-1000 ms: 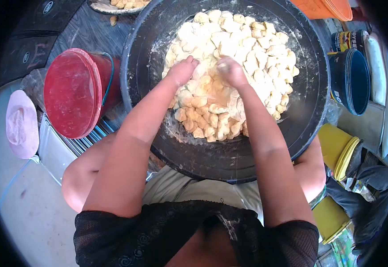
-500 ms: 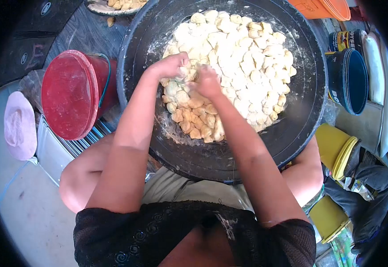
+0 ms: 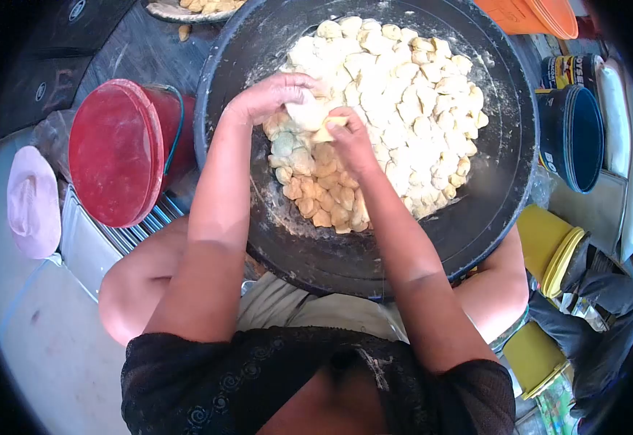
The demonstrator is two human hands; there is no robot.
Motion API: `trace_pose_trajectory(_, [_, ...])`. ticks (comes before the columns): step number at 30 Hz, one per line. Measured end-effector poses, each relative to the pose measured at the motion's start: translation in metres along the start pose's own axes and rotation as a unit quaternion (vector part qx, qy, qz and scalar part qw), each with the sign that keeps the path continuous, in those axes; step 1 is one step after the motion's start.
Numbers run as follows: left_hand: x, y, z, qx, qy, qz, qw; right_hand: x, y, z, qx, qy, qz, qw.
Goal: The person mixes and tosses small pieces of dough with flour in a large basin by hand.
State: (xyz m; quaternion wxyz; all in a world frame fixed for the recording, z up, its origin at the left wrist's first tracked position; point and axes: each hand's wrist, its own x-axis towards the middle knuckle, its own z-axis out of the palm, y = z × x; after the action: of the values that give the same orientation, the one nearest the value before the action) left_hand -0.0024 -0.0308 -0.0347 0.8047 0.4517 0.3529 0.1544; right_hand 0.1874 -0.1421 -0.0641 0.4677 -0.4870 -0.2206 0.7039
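A wide black tub (image 3: 309, 264) holds a heap of pale, flour-dusted lumps (image 3: 411, 109), with browner lumps (image 3: 324, 196) at the near left of the heap. My left hand (image 3: 276, 96) is over the left of the heap, its fingers curved around a whitish piece (image 3: 305, 114). Just to its right, my right hand (image 3: 351, 138) pinches a small yellowish piece (image 3: 329, 128) between thumb and fingers. The two held pieces are close together; whether they touch is unclear.
A red bucket (image 3: 113, 152) and a pink hat (image 3: 32, 203) are at the left. Blue (image 3: 585, 138), orange (image 3: 534, 16) and yellow (image 3: 548, 243) buckets line the right, near another person's dark-clothed leg (image 3: 614, 319). A tray of lumps (image 3: 158, 10) sits at the top left.
My left hand has lifted off the lumps and opened somewhat around a whitish piece. My right hand has turned and now shows a yellowish piece. The view has shifted slightly.
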Motion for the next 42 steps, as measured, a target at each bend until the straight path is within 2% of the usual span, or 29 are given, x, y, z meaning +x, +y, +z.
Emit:
trace_pose_trajectory(4, [0.007, -0.009, -0.018, -0.089, 0.045, 0.067, 0.993, 0.001, -0.025, -0.067, 0.153, 0.035, -0.042, 0.987])
trace_pose_trajectory(6, [0.003, 0.003, -0.006, -0.128, 0.119, 0.056, 0.983, -0.003, -0.047, -0.077, -0.055, -0.076, -0.017, 0.995])
trace_pose_trajectory(7, [0.006, 0.001, -0.006, -0.079, 0.118, 0.078, 0.987, -0.002, -0.056, -0.073, -0.16, -0.136, 0.013, 0.978])
trace_pose_trajectory(9, [0.012, -0.007, -0.008, 0.018, 0.116, 0.119, 0.986, 0.012, -0.053, -0.051, -0.361, -0.137, 0.029, 0.922])
trace_pose_trajectory(10, [0.013, -0.006, -0.008, 0.022, 0.15, 0.103, 0.983, 0.022, -0.046, -0.038, -0.455, -0.135, 0.039, 0.879])
trace_pose_trajectory(12, [0.016, -0.003, -0.005, 0.031, 0.214, 0.07, 0.974, 0.065, 0.025, -0.04, -0.59, 0.0, -0.104, 0.801])
trace_pose_trajectory(14, [0.015, -0.014, -0.015, 0.103, 0.207, 0.037, 0.972, 0.046, 0.06, 0.008, -0.728, 0.048, -0.124, 0.672])
trace_pose_trajectory(15, [0.016, -0.023, -0.021, 0.139, 0.204, 0.02, 0.969, 0.039, 0.078, 0.021, -0.727, -0.039, -0.048, 0.684])
trace_pose_trajectory(16, [0.025, -0.043, -0.023, 0.283, 0.3, 0.054, 0.909, 0.018, 0.086, 0.033, -0.737, -0.046, -0.067, 0.671])
trace_pose_trajectory(17, [0.031, -0.059, -0.031, 0.341, 0.323, 0.001, 0.883, -0.009, 0.089, 0.036, -0.743, -0.122, -0.082, 0.653])
trace_pose_trajectory(20, [0.039, -0.14, -0.033, 0.422, 0.368, -0.027, 0.828, -0.072, 0.083, 0.008, -0.75, -0.349, -0.098, 0.553])
trace_pose_trajectory(21, [0.024, -0.145, -0.001, 0.458, 0.397, -0.046, 0.794, -0.091, 0.088, -0.02, -0.737, -0.379, -0.099, 0.552])
trace_pose_trajectory(23, [-0.004, -0.104, 0.072, 0.49, 0.343, -0.239, 0.765, -0.102, 0.064, -0.054, -0.727, -0.384, -0.048, 0.567])
trace_pose_trajectory(24, [-0.009, -0.133, 0.091, 0.588, 0.318, -0.193, 0.719, -0.1, 0.038, -0.063, -0.731, -0.363, 0.006, 0.578])
trace_pose_trajectory(25, [-0.013, -0.162, 0.106, 0.676, 0.286, -0.149, 0.662, -0.088, 0.038, -0.089, -0.757, -0.281, -0.052, 0.588])
trace_pose_trajectory(26, [-0.012, -0.157, 0.126, 0.645, 0.24, -0.182, 0.702, -0.07, 0.041, -0.106, -0.774, -0.199, -0.107, 0.592])
trace_pose_trajectory(27, [-0.013, -0.145, 0.14, 0.61, 0.192, -0.213, 0.738, -0.061, 0.003, -0.086, -0.813, -0.104, -0.032, 0.573])
trace_pose_trajectory(28, [-0.015, -0.136, 0.143, 0.593, 0.142, -0.239, 0.756, -0.047, 0.009, -0.092, -0.782, -0.017, -0.1, 0.615])
trace_pose_trajectory(30, [-0.008, -0.11, 0.143, 0.553, 0.041, -0.283, 0.783, -0.026, 0.037, -0.069, -0.78, 0.053, -0.073, 0.62])
trace_pose_trajectory(31, [-0.015, -0.072, 0.135, 0.509, 0.044, -0.242, 0.825, -0.021, 0.048, -0.051, -0.777, 0.091, -0.059, 0.62])
trace_pose_trajectory(32, [-0.01, -0.05, 0.125, 0.538, 0.096, -0.281, 0.789, -0.028, 0.047, -0.026, -0.765, 0.027, -0.031, 0.643])
trace_pose_trajectory(33, [-0.007, -0.053, 0.1, 0.528, 0.207, -0.231, 0.791, -0.045, 0.047, -0.007, -0.747, -0.039, 0.0, 0.664])
trace_pose_trajectory(34, [0.007, -0.069, 0.067, 0.526, 0.248, -0.222, 0.783, -0.06, 0.062, -0.009, -0.715, -0.105, -0.016, 0.691])
trace_pose_trajectory(35, [0.01, -0.086, 0.047, 0.538, 0.351, -0.141, 0.753, -0.076, 0.073, -0.011, -0.678, -0.17, -0.035, 0.714])
trace_pose_trajectory(36, [0.022, -0.134, 0.011, 0.517, 0.427, -0.095, 0.735, -0.1, 0.07, -0.015, -0.692, -0.218, -0.051, 0.687])
trace_pose_trajectory(37, [0.025, -0.135, 0.008, 0.468, 0.441, -0.104, 0.759, -0.114, 0.062, -0.025, -0.705, -0.265, -0.072, 0.654])
trace_pose_trajectory(39, [0.023, -0.137, 0.01, 0.365, 0.46, -0.126, 0.8, -0.117, 0.047, -0.056, -0.628, -0.324, -0.031, 0.707])
trace_pose_trajectory(40, [0.036, -0.157, 0.002, 0.373, 0.474, -0.148, 0.784, -0.117, 0.037, -0.071, -0.592, -0.343, 0.003, 0.73])
trace_pose_trajectory(42, [0.033, -0.132, 0.012, 0.363, 0.437, -0.2, 0.798, -0.103, 0.001, -0.085, -0.532, -0.343, 0.111, 0.766])
